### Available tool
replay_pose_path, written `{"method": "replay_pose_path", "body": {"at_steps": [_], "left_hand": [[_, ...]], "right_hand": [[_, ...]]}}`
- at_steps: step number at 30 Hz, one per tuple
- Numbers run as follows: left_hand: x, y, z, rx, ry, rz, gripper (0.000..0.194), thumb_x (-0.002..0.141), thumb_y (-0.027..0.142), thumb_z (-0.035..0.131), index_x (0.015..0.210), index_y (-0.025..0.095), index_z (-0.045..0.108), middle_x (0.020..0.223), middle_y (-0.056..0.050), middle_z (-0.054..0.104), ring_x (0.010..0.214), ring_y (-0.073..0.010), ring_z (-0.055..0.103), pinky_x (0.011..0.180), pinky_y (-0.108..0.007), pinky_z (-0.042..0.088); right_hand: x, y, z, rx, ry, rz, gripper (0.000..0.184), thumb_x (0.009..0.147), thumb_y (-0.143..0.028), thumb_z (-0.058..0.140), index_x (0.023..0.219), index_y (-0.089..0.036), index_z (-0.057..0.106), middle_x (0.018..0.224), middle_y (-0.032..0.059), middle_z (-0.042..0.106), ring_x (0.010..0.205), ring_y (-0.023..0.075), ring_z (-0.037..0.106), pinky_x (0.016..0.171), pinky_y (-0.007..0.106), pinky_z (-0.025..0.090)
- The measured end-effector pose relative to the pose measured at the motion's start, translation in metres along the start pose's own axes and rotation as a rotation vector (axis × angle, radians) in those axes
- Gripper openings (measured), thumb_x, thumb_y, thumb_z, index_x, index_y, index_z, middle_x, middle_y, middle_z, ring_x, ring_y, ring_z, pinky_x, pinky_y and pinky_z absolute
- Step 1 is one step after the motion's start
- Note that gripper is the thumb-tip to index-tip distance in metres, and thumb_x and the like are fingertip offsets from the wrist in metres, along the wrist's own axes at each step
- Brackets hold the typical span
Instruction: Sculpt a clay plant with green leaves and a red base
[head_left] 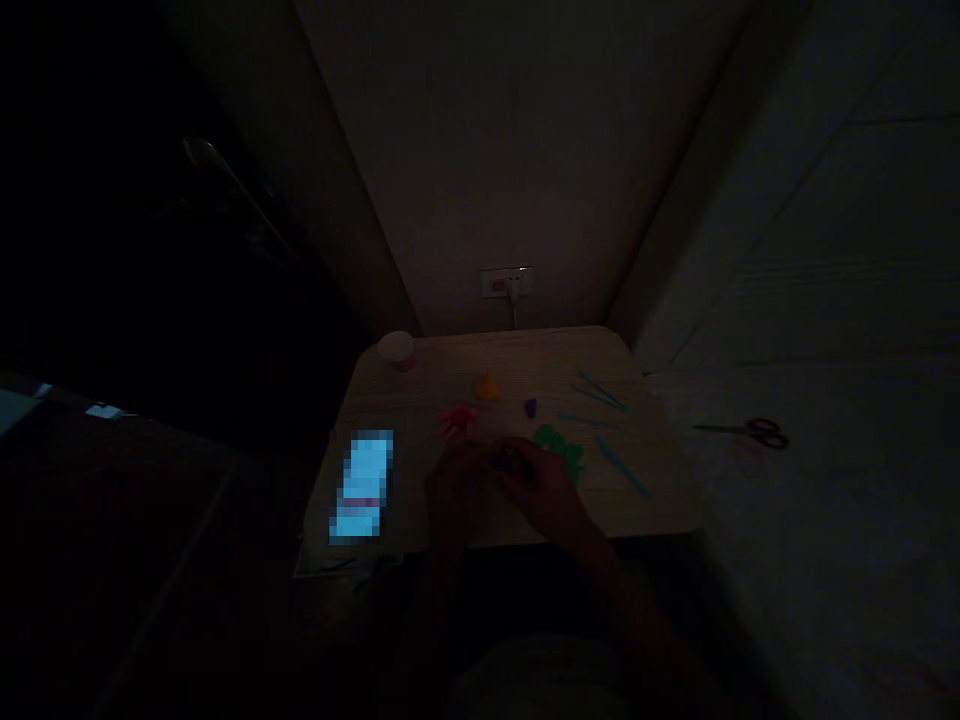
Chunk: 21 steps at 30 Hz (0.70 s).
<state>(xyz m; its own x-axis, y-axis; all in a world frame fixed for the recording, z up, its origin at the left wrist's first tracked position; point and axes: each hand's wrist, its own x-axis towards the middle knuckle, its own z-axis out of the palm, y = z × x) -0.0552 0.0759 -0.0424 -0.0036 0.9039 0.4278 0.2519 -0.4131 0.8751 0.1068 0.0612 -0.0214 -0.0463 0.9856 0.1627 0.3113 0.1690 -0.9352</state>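
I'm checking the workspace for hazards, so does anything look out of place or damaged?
The scissors seem out of place: they lie off to the right of the table, apart from the blue tools on it. A faint reddish patch beside them is too dim to identify. Otherwise nothing stands out.

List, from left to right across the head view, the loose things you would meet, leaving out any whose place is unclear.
Glowing light-blue rectangular screen, red spiky piece, small orange piece, small purple piece, green lobed piece, thick blue stick-like tool, scissors with dark red handles.
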Motion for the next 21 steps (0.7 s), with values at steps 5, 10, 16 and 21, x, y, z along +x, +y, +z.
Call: {"method": "replay_pose_path", "body": {"at_steps": [5,10,16,21], "left_hand": [[0.0,-0.007,-0.001,0.066,-0.024,0.178,0.024,0.1,0.022,0.064,0.112,0.028,0.084,0.115,-0.007,0.083,0.109,-0.0228,0.077,0.099,-0.04,0.063],[0.003,-0.011,-0.002,0.134,-0.065,0.27,0.029,0.102,0.023,0.061,0.122,0.031,0.081,0.135,-0.007,0.076,0.133,-0.026,0.067,0.115,-0.051,0.053],[0.003,-0.014,-0.005,0.086,-0.127,0.287,0.034,0.104,0.023,0.056,0.13,0.033,0.077,0.141,-0.007,0.073,0.138,-0.026,0.062,0.117,-0.052,0.049],[0.002,-0.013,-0.004,0.05,-0.117,0.276,0.031,0.105,0.026,0.057,0.124,0.033,0.08,0.14,-0.006,0.074,0.139,-0.0269,0.062,0.12,-0.053,0.046]], "right_hand": [[0.0,0.0,-0.002,0.019,0.004,0.008,0.031,0.086,-0.027,0.074,0.116,-0.019,0.076,0.071,-0.0014,0.065,0.063,0.0157,0.056,0.06,0.026,0.043],[-0.001,-0.001,-0.003,0.029,-0.016,0.016,0.022,0.086,-0.027,0.074,0.106,-0.02,0.077,0.069,-0.002,0.063,0.062,0.0156,0.055,0.059,0.026,0.041],[-0.001,0.002,-0.001,0.04,0.022,0.039,0.025,0.084,-0.029,0.076,0.108,-0.021,0.078,0.069,-0.0019,0.064,0.063,0.0161,0.055,0.059,0.027,0.043],[-0.001,0.003,0.0,0.056,0.029,0.04,0.027,0.085,-0.03,0.075,0.111,-0.021,0.078,0.071,-0.0014,0.065,0.062,0.0161,0.056,0.059,0.027,0.044]]}}
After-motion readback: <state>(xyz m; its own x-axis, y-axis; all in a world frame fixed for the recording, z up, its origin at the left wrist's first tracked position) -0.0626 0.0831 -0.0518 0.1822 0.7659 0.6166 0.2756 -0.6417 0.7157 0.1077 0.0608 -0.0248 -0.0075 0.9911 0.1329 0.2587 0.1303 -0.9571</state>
